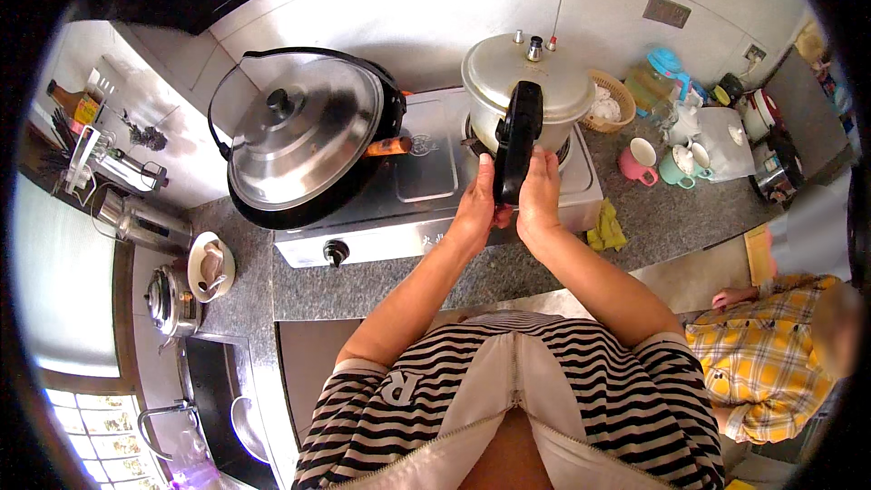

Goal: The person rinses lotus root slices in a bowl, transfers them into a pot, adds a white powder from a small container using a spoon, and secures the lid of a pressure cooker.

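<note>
A silver pressure cooker (500,75) with a valve on its lid sits on the right burner of a gas stove (429,180). Its long black handle (518,143) points towards me. My left hand (476,201) grips the handle's left side, thumb up along it. On the other side my right hand (541,187) holds the same handle, and some fingers are hidden below it. On the left burner stands a black wok (306,218), covered by a steel lid (309,129) with a black knob. An orange-brown handle (388,146) sticks out beside it.
Right of the stove are a yellow cloth (605,226), a wicker basket (622,99), a pink mug (638,160) and green mugs (674,173). To the left are a bowl with a spoon (211,265), a steel pot (173,303) and a sink (218,381). A person in plaid (762,354) stands at right.
</note>
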A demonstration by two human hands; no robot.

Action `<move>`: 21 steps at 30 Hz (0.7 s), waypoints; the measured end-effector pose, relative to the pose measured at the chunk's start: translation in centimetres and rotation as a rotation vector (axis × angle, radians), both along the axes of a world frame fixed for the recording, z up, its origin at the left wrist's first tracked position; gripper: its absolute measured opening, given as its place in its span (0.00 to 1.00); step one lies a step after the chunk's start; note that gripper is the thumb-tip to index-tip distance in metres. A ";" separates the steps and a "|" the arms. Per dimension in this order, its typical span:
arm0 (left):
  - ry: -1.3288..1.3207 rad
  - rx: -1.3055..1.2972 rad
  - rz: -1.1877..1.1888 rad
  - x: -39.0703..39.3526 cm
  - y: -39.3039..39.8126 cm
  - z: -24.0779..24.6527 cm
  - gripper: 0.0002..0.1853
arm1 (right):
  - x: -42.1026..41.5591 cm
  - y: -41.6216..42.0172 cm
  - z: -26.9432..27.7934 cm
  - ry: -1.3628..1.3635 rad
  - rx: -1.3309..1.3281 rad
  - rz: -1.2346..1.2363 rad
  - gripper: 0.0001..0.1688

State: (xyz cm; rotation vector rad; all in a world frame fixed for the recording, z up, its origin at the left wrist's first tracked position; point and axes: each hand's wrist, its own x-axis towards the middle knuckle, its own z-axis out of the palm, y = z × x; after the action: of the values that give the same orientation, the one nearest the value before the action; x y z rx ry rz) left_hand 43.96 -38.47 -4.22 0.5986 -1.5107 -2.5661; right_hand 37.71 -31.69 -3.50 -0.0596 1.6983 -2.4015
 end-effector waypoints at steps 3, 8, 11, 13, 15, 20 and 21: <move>-0.019 0.005 0.066 -0.3 0.2 -0.6 0.29 | 0.2 -0.8 -0.7 0.111 0.080 -0.061 0.18; -0.011 0.119 0.068 0.2 0.1 0.3 0.32 | 0.5 -1.6 -0.8 0.227 0.237 -0.116 0.20; 0.030 0.241 -0.004 0.5 0.2 1.3 0.33 | 1.0 -1.6 -0.2 0.300 0.270 -0.159 0.21; 0.102 0.260 -0.042 0.3 0.4 1.1 0.35 | 1.1 -1.2 0.4 0.308 0.334 -0.167 0.20; 0.186 0.282 -0.056 0.5 0.5 1.5 0.35 | 0.8 -1.1 0.1 0.305 0.277 -0.123 0.20; 0.159 -0.429 0.194 2.0 1.2 0.8 0.37 | -3.7 2.2 2.7 0.639 0.203 -0.155 0.14; 0.167 -0.596 0.278 2.2 1.7 0.4 0.34 | -5.8 2.7 4.6 0.693 0.277 -0.136 0.11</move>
State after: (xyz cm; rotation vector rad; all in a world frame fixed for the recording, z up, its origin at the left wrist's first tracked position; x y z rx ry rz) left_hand 46.12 -36.74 -3.87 0.4563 -1.8507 -1.7840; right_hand 31.87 -29.02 1.15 -0.8431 2.3678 -2.3613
